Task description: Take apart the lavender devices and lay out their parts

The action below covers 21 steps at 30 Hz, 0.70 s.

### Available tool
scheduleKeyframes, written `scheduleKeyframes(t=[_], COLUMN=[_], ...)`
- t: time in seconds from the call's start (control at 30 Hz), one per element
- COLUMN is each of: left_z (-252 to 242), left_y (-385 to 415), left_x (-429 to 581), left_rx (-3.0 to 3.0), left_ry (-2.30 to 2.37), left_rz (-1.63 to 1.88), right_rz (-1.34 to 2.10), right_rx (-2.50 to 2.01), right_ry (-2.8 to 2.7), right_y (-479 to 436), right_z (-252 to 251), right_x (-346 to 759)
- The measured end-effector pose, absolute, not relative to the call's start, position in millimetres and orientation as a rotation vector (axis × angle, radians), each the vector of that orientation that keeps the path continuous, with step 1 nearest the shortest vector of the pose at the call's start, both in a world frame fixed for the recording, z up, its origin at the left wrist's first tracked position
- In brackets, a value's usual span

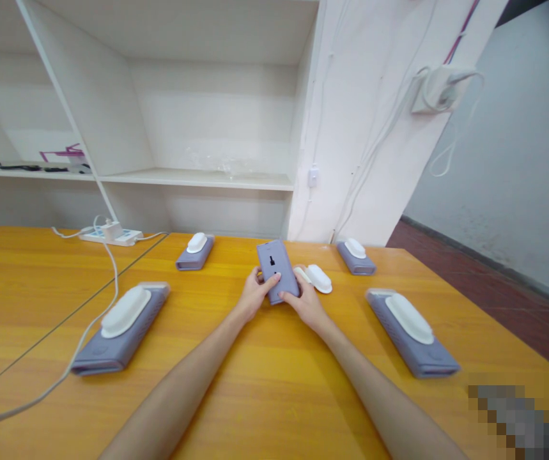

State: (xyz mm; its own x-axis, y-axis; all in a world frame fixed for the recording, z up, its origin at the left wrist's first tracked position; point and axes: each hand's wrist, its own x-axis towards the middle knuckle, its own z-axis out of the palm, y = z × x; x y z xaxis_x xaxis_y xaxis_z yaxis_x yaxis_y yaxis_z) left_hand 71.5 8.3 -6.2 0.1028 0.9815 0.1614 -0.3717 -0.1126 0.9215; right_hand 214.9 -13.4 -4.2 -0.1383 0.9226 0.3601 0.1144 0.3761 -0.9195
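Both of my hands hold one lavender rectangular case (pixel 278 259), tilted above the middle of the wooden table. It has a small dark mark on its upper face. My left hand (pixel 252 296) grips the left edge, thumb on the face. On the lower right side, my right hand (pixel 307 303) closes around the edge with its thumb also on the front. Just behind my right hand lies a white oval piece (pixel 319 278), with another pale piece partly hidden beside it.
Similar lavender cases topped with white oval pieces stand at near left (pixel 106 348), near right (pixel 411 345), far left (pixel 196 255) and far right (pixel 361 262). A power strip (pixel 123 238) trails a white cable (pixel 91 326) across the table's left side. Shelves (pixel 197 179) rise behind.
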Motion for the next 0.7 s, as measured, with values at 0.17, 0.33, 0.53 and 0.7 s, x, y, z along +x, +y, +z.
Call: scheduleKeyframes(t=[0.17,0.33,0.53,0.7], left_z=[-10.6,-11.7,-10.4,-8.6], left_y=[10.6,12.2,12.0,11.1], left_x=[68.9,68.4,68.3,67.7], left_rx=[1.033,0.988,0.978,0.978], left_ry=[0.736,0.698,0.698,0.721], left_rz=[1.355,1.348,1.347,1.309], right_rz=[0.918,0.866,0.887,1.035], right_rx=[-1.007,-1.052,-1.047,-0.963], right_ry=[-1.522,-1.522,-1.492,-1.491], right_y=[-15.4,-16.3,-16.6,-15.3], right_z=[-2.6,0.6,3.1,3.1], right_x=[209.1,204.7,203.6,211.9])
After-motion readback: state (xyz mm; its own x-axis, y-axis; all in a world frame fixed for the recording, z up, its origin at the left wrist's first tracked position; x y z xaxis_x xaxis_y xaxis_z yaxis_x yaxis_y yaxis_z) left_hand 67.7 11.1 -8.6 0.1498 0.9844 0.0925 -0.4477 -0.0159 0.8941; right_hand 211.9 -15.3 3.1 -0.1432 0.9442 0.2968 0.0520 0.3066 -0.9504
